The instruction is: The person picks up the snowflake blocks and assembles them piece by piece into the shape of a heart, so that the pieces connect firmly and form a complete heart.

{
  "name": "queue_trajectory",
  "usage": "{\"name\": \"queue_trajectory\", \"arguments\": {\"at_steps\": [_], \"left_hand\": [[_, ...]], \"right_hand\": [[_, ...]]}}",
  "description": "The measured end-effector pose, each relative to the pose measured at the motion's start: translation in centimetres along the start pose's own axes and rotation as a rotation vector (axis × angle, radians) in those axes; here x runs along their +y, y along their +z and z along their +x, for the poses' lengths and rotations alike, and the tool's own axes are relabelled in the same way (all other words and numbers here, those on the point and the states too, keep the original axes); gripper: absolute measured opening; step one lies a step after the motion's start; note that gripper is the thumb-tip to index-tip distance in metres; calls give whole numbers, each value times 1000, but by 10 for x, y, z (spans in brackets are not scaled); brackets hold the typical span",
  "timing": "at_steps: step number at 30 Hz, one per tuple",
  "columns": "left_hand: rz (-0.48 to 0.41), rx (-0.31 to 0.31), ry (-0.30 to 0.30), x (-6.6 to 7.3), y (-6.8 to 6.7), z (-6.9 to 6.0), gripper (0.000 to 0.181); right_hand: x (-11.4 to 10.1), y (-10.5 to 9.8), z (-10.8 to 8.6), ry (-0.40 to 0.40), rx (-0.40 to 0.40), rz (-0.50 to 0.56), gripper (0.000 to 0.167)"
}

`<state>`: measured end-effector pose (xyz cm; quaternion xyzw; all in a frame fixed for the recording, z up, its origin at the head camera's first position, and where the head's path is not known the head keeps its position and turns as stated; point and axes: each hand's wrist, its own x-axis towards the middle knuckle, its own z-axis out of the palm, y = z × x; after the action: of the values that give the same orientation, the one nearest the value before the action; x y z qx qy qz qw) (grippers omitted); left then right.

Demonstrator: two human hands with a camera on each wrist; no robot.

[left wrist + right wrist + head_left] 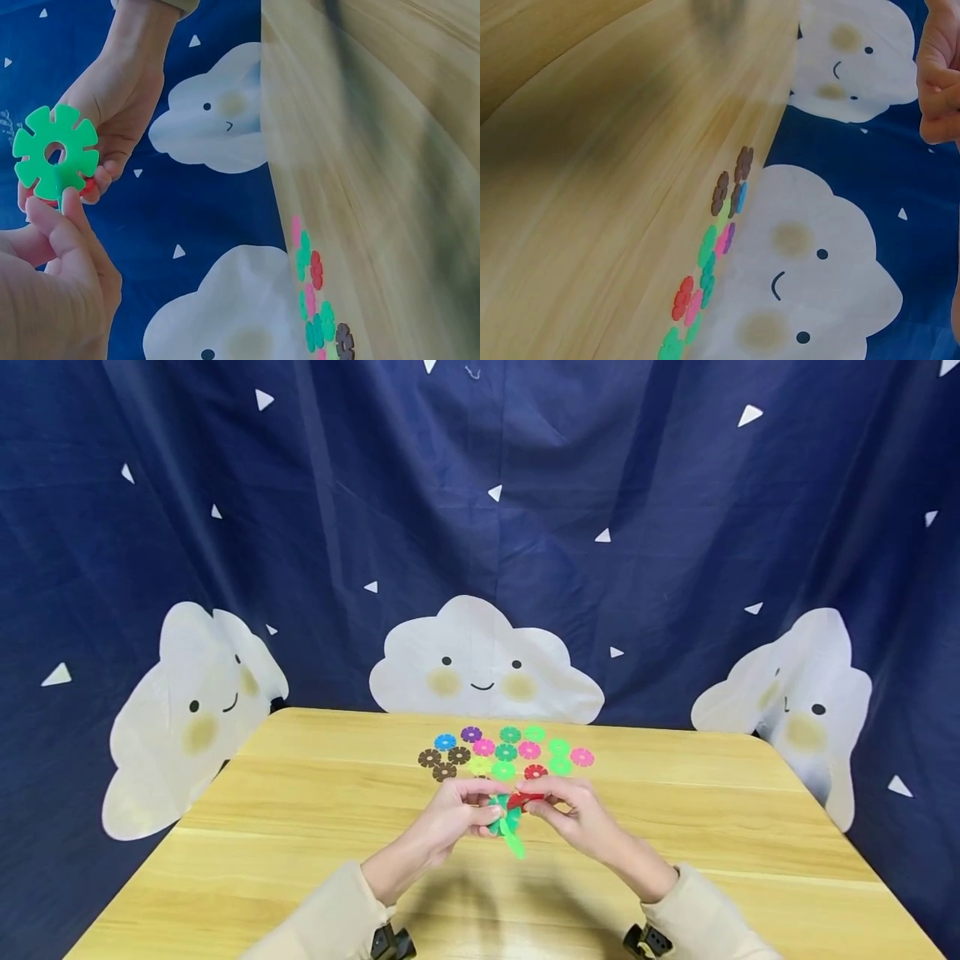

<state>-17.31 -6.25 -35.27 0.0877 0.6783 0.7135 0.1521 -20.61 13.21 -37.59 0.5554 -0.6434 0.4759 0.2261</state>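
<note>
The left hand (467, 814) pinches a teal disc (496, 827) between thumb and fingers, with a light green disc (514, 843) crossing it at an angle and pointing down toward the near side. The right hand (576, 814) pinches a red disc (527, 797) against the teal one; whether the red is slotted in cannot be told. These pieces are held up over the middle of the worktop (285, 852), clear of its surface.

Beyond the hands, toward the middle of the worktop's far edge, loose notched discs lie flat. Brown discs (424, 758) lie on the side toward the far left corner, with a blue disc (439, 742) and a purple disc (466, 733) just beyond. Pink, teal, yellow and green ones fill the middle. A second red disc (536, 769) lies just past the right hand. A pink disc (587, 757) sits outermost toward the far right corner.
</note>
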Motion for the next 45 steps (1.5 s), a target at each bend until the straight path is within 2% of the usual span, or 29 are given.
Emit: {"name": "queue_trajectory", "arguments": {"at_steps": [8,14,20,22,26,30,33,37,45], "left_hand": [[10,-2,14,1,2,1,27],[-49,-12,23,5,7,4,30],[-116,-6,38,8,10,5,34],[-139,16,44,7,10,5,35],[-196,78,63,6,10,5,35],[-240,136,83,5,10,5,32],[-255,156,92,5,10,6,30],[-246,158,99,5,12,6,29],[-243,136,99,2,13,3,28]], "right_hand": [[-6,0,1,56,6,-13,23],[-11,-7,8,100,41,-80,25],[-16,-18,17,79,64,-176,36],[-16,-20,17,71,107,-208,35],[-17,-20,13,74,174,-231,23],[-18,-17,8,55,149,-255,23],[-17,-13,5,34,115,-245,24],[-16,-9,4,5,120,-241,21],[-14,-6,6,-19,227,-263,15]]}}
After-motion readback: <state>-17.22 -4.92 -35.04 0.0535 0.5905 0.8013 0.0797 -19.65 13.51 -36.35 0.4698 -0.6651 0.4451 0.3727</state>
